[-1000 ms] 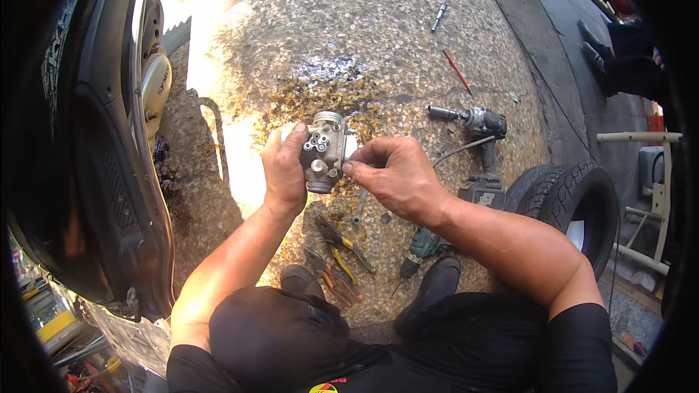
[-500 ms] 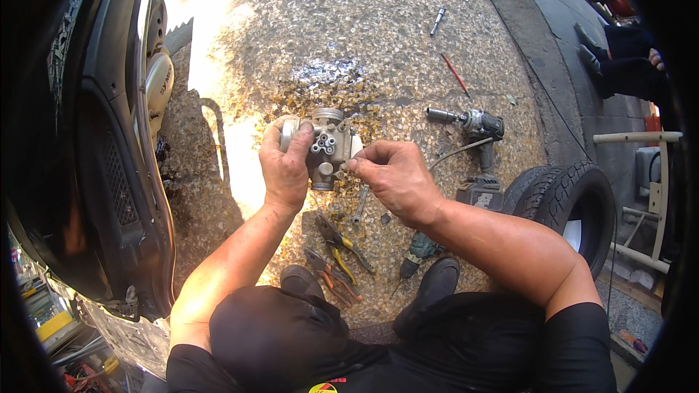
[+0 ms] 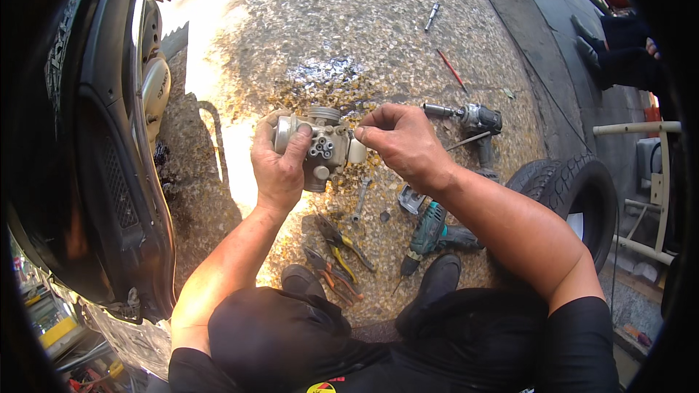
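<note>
carburetor: dull metal, ribbed round neck

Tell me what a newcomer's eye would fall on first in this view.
Probably the grey metal part near the centre, gripped by the left hand, with the right hand pinched close to its right side. Next might come the dark, shiny wet patch on the ground just beyond it. The teal drill below the right hand and the black tyres at the right also stand out.
</note>
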Action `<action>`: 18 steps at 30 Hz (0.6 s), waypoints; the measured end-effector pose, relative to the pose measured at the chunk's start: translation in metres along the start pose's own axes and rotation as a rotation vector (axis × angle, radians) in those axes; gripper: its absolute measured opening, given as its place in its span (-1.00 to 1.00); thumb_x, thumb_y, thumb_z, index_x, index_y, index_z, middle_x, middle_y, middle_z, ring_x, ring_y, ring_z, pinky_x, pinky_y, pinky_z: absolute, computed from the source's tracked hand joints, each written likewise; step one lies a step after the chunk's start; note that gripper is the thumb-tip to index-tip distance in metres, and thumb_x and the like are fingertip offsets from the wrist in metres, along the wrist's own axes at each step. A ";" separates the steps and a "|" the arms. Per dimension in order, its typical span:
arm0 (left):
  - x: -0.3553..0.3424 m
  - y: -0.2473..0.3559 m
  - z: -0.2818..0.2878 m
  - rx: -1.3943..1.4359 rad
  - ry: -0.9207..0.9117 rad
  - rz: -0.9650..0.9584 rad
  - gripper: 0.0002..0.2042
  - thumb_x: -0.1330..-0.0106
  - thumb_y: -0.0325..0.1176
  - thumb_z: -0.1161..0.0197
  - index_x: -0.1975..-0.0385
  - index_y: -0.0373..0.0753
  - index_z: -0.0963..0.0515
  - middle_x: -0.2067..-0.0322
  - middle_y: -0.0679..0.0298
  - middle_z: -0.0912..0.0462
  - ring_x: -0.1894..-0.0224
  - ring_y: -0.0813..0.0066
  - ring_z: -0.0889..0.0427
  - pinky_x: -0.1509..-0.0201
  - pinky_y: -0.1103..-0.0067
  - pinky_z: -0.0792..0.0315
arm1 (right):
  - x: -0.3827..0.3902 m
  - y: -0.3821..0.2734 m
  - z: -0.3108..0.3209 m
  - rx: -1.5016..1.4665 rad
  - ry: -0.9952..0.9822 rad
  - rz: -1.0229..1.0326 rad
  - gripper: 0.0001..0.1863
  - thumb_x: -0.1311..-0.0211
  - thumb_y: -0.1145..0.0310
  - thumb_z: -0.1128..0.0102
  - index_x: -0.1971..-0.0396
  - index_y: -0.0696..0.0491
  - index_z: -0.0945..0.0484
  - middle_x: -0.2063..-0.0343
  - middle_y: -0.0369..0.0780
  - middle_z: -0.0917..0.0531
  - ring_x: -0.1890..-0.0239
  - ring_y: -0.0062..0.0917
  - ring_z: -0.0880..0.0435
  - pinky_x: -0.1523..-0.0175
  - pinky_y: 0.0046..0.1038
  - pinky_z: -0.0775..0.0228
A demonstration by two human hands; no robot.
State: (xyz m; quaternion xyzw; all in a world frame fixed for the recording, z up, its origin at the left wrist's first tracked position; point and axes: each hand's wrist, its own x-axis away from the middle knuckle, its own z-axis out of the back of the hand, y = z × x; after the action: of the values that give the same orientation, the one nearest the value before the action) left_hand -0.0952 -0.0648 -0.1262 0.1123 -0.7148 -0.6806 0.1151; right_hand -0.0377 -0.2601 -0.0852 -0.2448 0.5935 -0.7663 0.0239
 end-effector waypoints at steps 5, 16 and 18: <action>0.002 0.003 -0.001 -0.056 -0.019 -0.017 -0.63 -0.33 -0.32 -0.32 -0.03 -0.35 -0.41 0.28 0.25 -0.62 0.26 0.57 -0.59 0.17 0.61 -0.51 | 0.001 -0.005 0.003 0.033 -0.036 -0.058 -0.76 -0.09 0.36 -0.33 0.35 0.26 -0.67 0.50 -0.23 -0.67 0.47 -0.65 -0.55 0.37 -0.51 -0.40; 0.002 0.003 0.000 -0.185 -0.054 -0.113 -0.58 -0.27 -0.29 -0.37 -0.03 -0.38 -0.44 0.25 0.19 -0.62 0.25 0.50 -0.61 0.16 0.57 -0.53 | -0.001 0.000 0.002 -0.137 -0.160 -0.233 -0.89 -0.13 0.41 -0.26 0.49 0.13 -0.58 0.67 -0.36 -0.48 0.68 -0.72 -0.36 0.62 -0.58 -0.16; 0.002 0.002 0.001 -0.215 -0.047 -0.137 -0.57 -0.26 -0.28 -0.38 -0.02 -0.39 -0.45 0.23 0.17 -0.62 0.23 0.47 -0.61 0.14 0.54 -0.53 | -0.001 0.002 0.003 -0.176 -0.154 -0.249 -0.90 -0.13 0.42 -0.25 0.49 0.13 -0.57 0.67 -0.37 -0.47 0.69 -0.72 -0.35 0.63 -0.58 -0.15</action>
State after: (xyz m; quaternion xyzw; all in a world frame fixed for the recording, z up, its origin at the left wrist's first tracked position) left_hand -0.0970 -0.0645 -0.1244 0.1318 -0.6309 -0.7619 0.0630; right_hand -0.0357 -0.2627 -0.0868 -0.3756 0.6198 -0.6874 -0.0473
